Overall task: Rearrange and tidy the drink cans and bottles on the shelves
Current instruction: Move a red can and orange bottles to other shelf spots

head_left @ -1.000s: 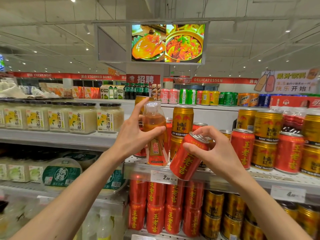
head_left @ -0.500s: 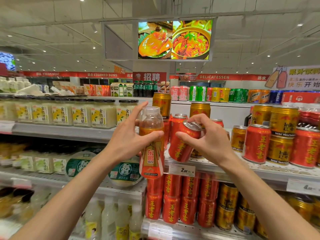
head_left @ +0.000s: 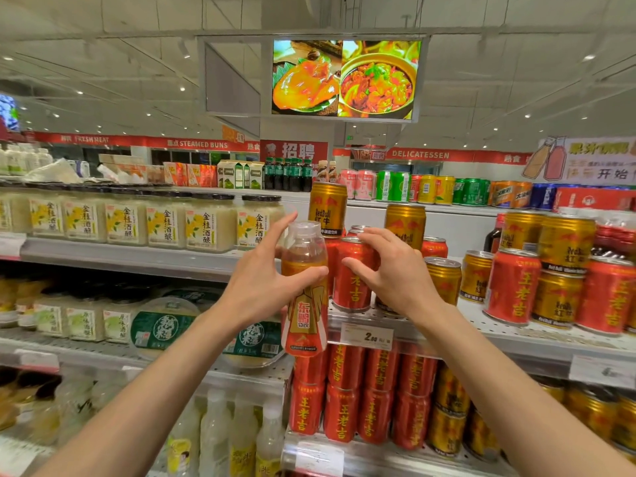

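Head view, upper drinks shelf (head_left: 516,333):

- Left hand (head_left: 261,287): grips orange Dongpeng bottle (head_left: 304,297) at shoulder; thumb across front, index finger raised beside clear cap. Bottle held upright in air, in front of shelf edge, base below price-tag (head_left: 366,337) level. Not yet shelved.
- Right hand (head_left: 395,273): at red Wanglaoji can (head_left: 351,275), which stands upright near shelf front edge. Fingers curled over can top, thumb toward can front. Grip vs. mere touch: cannot tell; contact side partly hidden.
- Behind/right of can: gold Red Bull cans (head_left: 404,225), some stacked two-high, mixed w/ more red cans (head_left: 512,287).

Risks (judgement):

- Can near front edge; a nudge on release could tip it off shelf onto rows below.
- Back of right hand near small gold can (head_left: 442,280); a careless pull-back could knock it, then adjacent stacks.
- Bottle held high on body, w/ one hand; a slip could drop it against shelf lip.
- Stacked Red Bull cans look unstable if shelf is jolted.
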`<action>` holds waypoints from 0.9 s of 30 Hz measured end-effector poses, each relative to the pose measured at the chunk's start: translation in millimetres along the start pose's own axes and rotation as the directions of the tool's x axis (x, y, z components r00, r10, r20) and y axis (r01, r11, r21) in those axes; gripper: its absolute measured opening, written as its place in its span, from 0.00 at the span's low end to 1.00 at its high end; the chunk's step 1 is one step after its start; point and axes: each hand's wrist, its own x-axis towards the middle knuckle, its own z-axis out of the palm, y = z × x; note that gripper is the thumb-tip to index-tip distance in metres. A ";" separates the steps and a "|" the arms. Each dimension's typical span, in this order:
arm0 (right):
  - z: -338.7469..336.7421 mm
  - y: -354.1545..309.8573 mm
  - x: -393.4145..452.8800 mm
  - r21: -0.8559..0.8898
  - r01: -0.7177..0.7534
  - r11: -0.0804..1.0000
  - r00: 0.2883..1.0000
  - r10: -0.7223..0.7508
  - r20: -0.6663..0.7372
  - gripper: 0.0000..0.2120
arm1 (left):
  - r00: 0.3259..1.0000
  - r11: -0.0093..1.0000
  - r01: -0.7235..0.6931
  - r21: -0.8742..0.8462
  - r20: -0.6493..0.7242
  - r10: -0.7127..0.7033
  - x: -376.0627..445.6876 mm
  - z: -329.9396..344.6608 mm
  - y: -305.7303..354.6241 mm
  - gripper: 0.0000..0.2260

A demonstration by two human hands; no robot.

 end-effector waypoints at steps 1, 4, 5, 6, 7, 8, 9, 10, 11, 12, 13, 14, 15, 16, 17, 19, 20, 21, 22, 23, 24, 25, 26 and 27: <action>0.5 0.2 -2.2 0.002 0.009 1.000 1.000 -0.009 0.009 0.28 | 1.000 1.000 0.006 -0.002 -0.003 -0.006 0.5 0.6 -0.3 0.40; 3.3 1.0 -9.7 -0.010 0.039 0.999 0.999 -0.039 0.020 0.27 | 1.000 1.000 0.023 -0.011 -0.010 -0.023 2.3 2.1 -0.8 0.40; 5.0 0.9 -11.0 -0.019 0.037 0.999 0.999 -0.036 0.011 0.27 | 1.000 1.000 0.024 -0.011 -0.010 -0.024 2.8 2.6 -0.8 0.40; 7.3 0.3 -11.3 -0.030 0.029 0.999 1.000 -0.029 -0.002 0.27 | 1.000 1.000 0.024 -0.011 -0.009 -0.024 2.9 2.9 -0.3 0.40; 10.1 -0.6 -10.7 -0.046 0.016 0.999 1.000 -0.017 -0.013 0.27 | 1.000 1.000 0.026 -0.013 -0.008 -0.026 2.8 2.8 0.2 0.40; 13.1 -1.6 -9.7 -0.064 0.003 0.998 1.000 -0.005 -0.020 0.27 | 1.000 0.999 0.028 -0.017 -0.005 -0.028 2.3 2.6 0.7 0.40; 15.6 -2.6 -8.7 -0.080 -0.009 0.997 1.000 0.007 -0.025 0.27 | 0.999 0.999 0.032 -0.027 0.002 -0.032 1.7 2.1 1.3 0.40; 17.4 -3.1 -8.1 -0.091 -0.019 0.996 0.999 0.016 -0.029 0.28 | 0.999 0.998 0.038 -0.041 0.009 -0.038 1.2 1.6 1.3 0.40; 18.3 -3.1 -8.2 -0.094 -0.028 0.995 0.999 0.026 -0.025 0.30 | 0.999 0.997 0.045 -0.058 0.014 -0.044 0.9 1.3 1.5 0.39; 19.4 -3.0 -8.1 -0.089 -0.033 0.995 0.999 0.031 -0.015 0.31 | 0.999 0.996 0.049 -0.072 0.012 -0.048 0.4 0.1 1.0 0.39; 20.0 -2.2 -8.5 -0.085 -0.035 0.996 0.999 0.035 -0.002 0.32 | 0.999 0.996 0.048 -0.081 0.009 -0.048 0.1 -0.9 0.7 0.40; 19.6 -0.9 -9.8 -0.083 -0.038 0.996 0.999 0.038 0.005 0.33 | 0.999 0.995 0.045 -0.084 0.012 -0.044 -0.1 -0.4 1.3 0.40; 19.6 0.1 -11.0 -0.085 -0.040 0.996 0.999 0.040 0.005 0.33 | 0.999 0.995 0.043 -0.086 0.014 -0.041 -0.4 0.0 2.1 0.40; 20.6 0.8 -11.9 -0.089 -0.039 0.995 0.999 0.039 -0.002 0.32 | 0.999 0.995 0.043 -0.089 0.017 -0.042 -0.7 0.3 2.8 0.40; 22.3 0.7 -12.8 -0.094 -0.038 0.995 0.999 0.037 -0.013 0.32 | 0.999 0.995 0.046 -0.092 0.020 -0.044 -1.4 0.3 3.3 0.39; 24.5 0.8 -13.6 -0.101 -0.034 0.994 0.999 0.032 -0.029 0.32 | 0.998 0.994 0.053 -0.095 0.026 -0.051 -1.9 0.8 4.9 0.39; 25.1 0.0 -14.1 -0.094 -0.033 0.995 0.999 0.030 -0.032 0.31 | 0.998 0.994 0.058 -0.094 0.027 -0.056 -2.3 0.6 5.1 0.39; 24.8 -0.1 -14.6 -0.080 -0.033 0.996 0.999 0.031 -0.030 0.31 | 0.998 0.994 0.063 -0.093 0.029 -0.061 -2.5 0.5 4.9 0.39; 23.5 0.4 -15.3 -0.054 -0.033 0.998 0.999 0.032 -0.022 0.31 | 0.997 0.993 0.070 -0.095 0.032 -0.067 -2.8 0.3 4.6 0.38; 21.5 1.2 -16.6 -0.019 -0.033 0.999 0.999 0.033 -0.012 0.31 | 0.997 0.992 0.076 -0.100 0.035 -0.073 -3.1 -0.1 3.8 0.38; 18.5 1.9 -18.7 0.017 -0.028 0.999 1.000 0.029 -0.009 0.30 | 0.996 0.991 0.083 -0.107 0.037 -0.080 -3.5 -0.7 2.9 0.37; 14.8 2.3 -21.6 0.050 -0.016 0.999 1.000 0.017 -0.019 0.29 | 0.996 0.989 0.089 -0.114 0.037 -0.085 -3.6 -1.3 1.9 0.36; 10.7 3.0 -25.1 0.077 -0.001 0.997 0.999 0.004 -0.040 0.27 | 0.995 0.988 0.094 -0.120 0.036 -0.090 -4.2 -1.9 0.8 0.35; 6.4 3.3 -29.6 0.106 0.012 0.994 0.998 -0.005 -0.068 0.25 | 0.995 0.987 0.100 -0.128 0.035 -0.097 -5.0 -2.1 -0.2 0.34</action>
